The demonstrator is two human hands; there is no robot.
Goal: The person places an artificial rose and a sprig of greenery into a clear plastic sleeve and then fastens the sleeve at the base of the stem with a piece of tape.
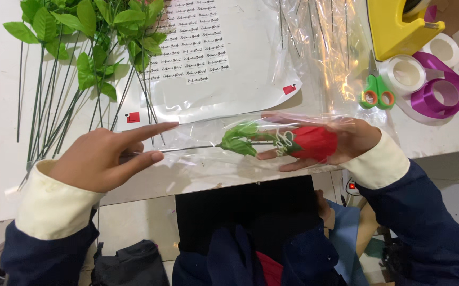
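Wrapped red rose between left fingers and right fingers.

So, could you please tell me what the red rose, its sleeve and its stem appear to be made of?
The red rose looks artificial, probably fabric or foam: a matte, even red. The sleeve is thin clear plastic film, shown by its glossy wrinkles and see-through look. The stem seems to be thin grey wire, though that is hard to confirm.
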